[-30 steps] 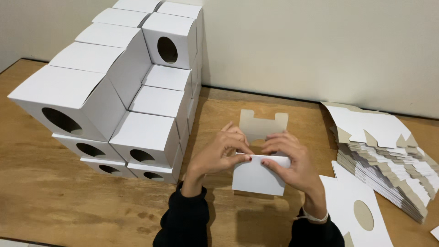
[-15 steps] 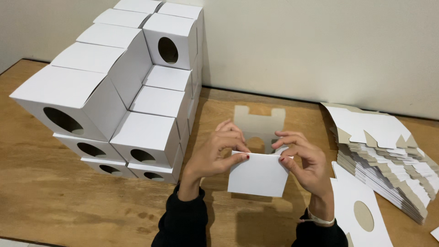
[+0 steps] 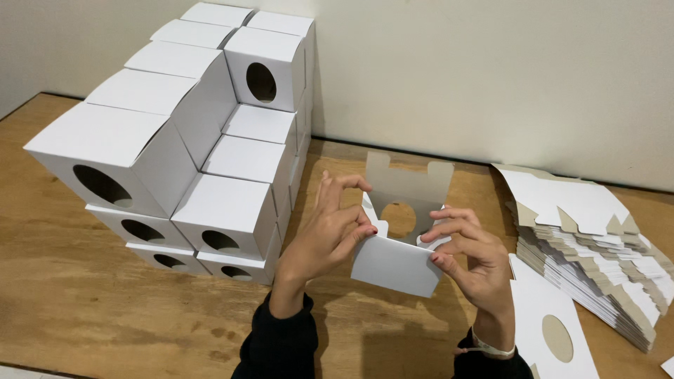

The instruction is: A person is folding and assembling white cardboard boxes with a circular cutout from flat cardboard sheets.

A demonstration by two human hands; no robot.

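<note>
Workpiece: white die-cut cardboard box blank with a round hole, held above the brown wooden table, just right of the stack of assembled white cardboard boxes.
Change: panels that lay nearly flat a second ago now stand opened – tabbed grey flap raised, hole showing.
Left hand: fingertips pinching the left edge.
Right hand: fingers pinching the right fold.
Stage: folding under way – box not yet closed.

White die-cut carton, half-folded, round hole, held above table
</note>
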